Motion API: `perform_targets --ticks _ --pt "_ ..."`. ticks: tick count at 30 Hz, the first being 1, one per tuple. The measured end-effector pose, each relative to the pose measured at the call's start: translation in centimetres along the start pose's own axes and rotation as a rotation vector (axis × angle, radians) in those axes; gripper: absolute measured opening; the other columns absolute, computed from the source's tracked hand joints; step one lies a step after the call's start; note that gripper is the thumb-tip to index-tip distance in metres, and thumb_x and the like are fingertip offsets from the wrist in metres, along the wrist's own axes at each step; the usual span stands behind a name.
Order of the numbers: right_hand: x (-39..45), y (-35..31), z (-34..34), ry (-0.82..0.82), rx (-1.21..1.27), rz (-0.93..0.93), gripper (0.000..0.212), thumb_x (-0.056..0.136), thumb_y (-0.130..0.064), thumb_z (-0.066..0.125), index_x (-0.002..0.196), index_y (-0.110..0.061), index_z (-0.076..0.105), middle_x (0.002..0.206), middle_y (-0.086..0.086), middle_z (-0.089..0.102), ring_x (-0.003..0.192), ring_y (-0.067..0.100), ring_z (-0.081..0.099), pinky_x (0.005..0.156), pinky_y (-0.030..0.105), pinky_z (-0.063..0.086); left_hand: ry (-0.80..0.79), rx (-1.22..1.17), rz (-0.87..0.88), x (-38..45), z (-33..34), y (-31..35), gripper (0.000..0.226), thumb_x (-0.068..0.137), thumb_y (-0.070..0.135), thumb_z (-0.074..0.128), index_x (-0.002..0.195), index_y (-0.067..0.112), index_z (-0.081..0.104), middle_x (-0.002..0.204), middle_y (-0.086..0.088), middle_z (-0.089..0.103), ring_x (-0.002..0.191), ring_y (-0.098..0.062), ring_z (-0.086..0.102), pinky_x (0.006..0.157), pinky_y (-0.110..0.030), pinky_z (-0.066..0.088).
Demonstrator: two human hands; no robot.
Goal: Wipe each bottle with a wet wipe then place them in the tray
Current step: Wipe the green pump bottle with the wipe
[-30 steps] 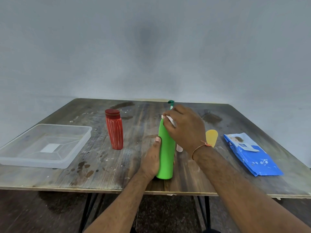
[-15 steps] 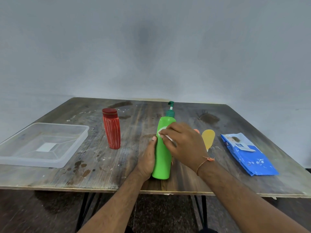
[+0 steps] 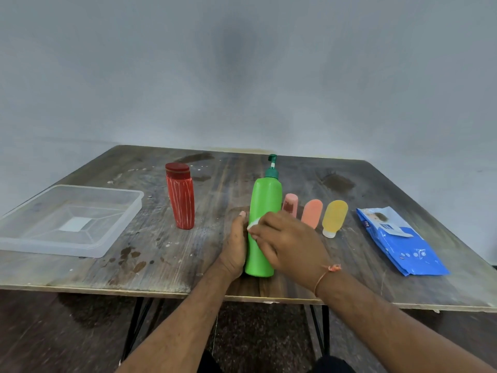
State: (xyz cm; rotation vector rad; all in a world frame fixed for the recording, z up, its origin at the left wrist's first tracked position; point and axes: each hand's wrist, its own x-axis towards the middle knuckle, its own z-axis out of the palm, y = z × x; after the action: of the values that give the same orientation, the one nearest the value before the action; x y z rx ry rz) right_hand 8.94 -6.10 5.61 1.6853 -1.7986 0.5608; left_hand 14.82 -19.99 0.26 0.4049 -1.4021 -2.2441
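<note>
A tall green pump bottle (image 3: 265,203) stands upright near the table's front edge. My left hand (image 3: 234,247) grips its lower left side. My right hand (image 3: 289,243) holds a white wet wipe (image 3: 253,224) pressed against the bottle's middle. A red striped bottle (image 3: 181,196) stands to the left. Behind my right hand stand a small pink bottle (image 3: 291,203), an orange bottle (image 3: 312,212) and a yellow bottle (image 3: 334,217). The clear plastic tray (image 3: 115,232) lies at the far left with nothing in it.
A blue wet-wipe pack (image 3: 400,240) lies at the right of the wooden table (image 3: 166,254). Dark stains mark the tabletop. A grey wall rises behind the table.
My right hand with the wipe has slid down the green bottle from its top to its middle, uncovering the pump and the small bottles behind. My left hand has stayed on the lower bottle.
</note>
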Motion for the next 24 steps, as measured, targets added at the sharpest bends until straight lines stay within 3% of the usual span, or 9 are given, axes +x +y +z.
perform_targets --ticks 3,9,11,16,18,21,24 --pt "-1.8 -1.1 0.3 -0.056 0.011 -0.044 0.015 0.105 -0.027 0.059 0.108 -0.023 0.073 0.099 -0.004 0.06 0.088 0.021 0.058 0.072 0.039 0.053 -0.053 -0.005 -0.01 -0.2 0.0 0.3 0.079 0.109 0.056 0.017 0.124 -0.001 0.07 0.118 -0.028 0.072 0.109 -0.035 0.071 0.1 -0.044 0.057" --pt "-4.3 -2.5 0.8 -0.121 -0.012 -0.181 0.019 0.109 -0.021 0.054 0.107 -0.018 0.072 0.098 -0.001 0.062 0.086 0.021 0.059 0.075 0.036 0.054 -0.045 -0.057 -0.008 -0.3 0.8 0.5 0.084 0.102 0.064 0.022 0.107 -0.005 0.07 0.085 -0.025 0.071 0.071 -0.031 0.069 0.068 -0.036 0.059" --pt "-4.1 -2.2 0.7 -0.074 -0.035 -0.183 0.021 0.11 -0.02 0.053 0.107 -0.017 0.073 0.098 -0.001 0.063 0.085 0.021 0.058 0.074 0.036 0.054 -0.035 -0.053 0.003 -0.3 0.8 0.5 0.082 0.1 0.065 0.026 0.111 -0.002 0.071 0.09 -0.024 0.074 0.075 -0.029 0.071 0.07 -0.036 0.061" --pt "-1.0 -0.3 0.4 0.066 -0.05 -0.095 0.011 0.104 -0.016 0.065 0.11 -0.014 0.074 0.1 0.003 0.065 0.083 0.025 0.061 0.073 0.041 0.054 -0.059 -0.079 0.004 -0.8 0.6 0.5 0.08 0.108 0.061 0.018 0.129 0.003 0.068 0.122 -0.024 0.073 0.11 -0.03 0.072 0.102 -0.044 0.057" --pt "1.0 0.9 0.0 0.138 -0.042 -0.046 0.01 0.104 -0.016 0.067 0.109 -0.013 0.076 0.1 0.004 0.066 0.083 0.027 0.062 0.072 0.042 0.055 -0.028 -0.089 0.019 -0.8 0.9 0.5 0.073 0.107 0.059 0.022 0.123 0.009 0.072 0.117 -0.021 0.075 0.106 -0.028 0.074 0.097 -0.042 0.059" --pt "3.8 2.3 -0.6 0.24 -0.017 0.007 0.011 0.103 -0.013 0.069 0.108 -0.011 0.078 0.099 0.006 0.069 0.085 0.03 0.066 0.077 0.042 0.056 -0.006 -0.015 0.017 -0.6 0.8 0.5 0.08 0.094 0.073 0.029 0.105 0.014 0.082 0.101 -0.026 0.075 0.083 -0.033 0.074 0.077 -0.042 0.062" --pt "5.2 3.3 -0.8 0.298 0.012 0.057 0.011 0.101 -0.011 0.072 0.109 -0.01 0.079 0.1 0.006 0.07 0.087 0.029 0.067 0.079 0.039 0.055 -0.041 0.012 0.006 -0.4 0.3 0.2 0.093 0.09 0.081 0.03 0.113 0.005 0.078 0.101 -0.031 0.073 0.076 -0.035 0.072 0.072 -0.04 0.06"
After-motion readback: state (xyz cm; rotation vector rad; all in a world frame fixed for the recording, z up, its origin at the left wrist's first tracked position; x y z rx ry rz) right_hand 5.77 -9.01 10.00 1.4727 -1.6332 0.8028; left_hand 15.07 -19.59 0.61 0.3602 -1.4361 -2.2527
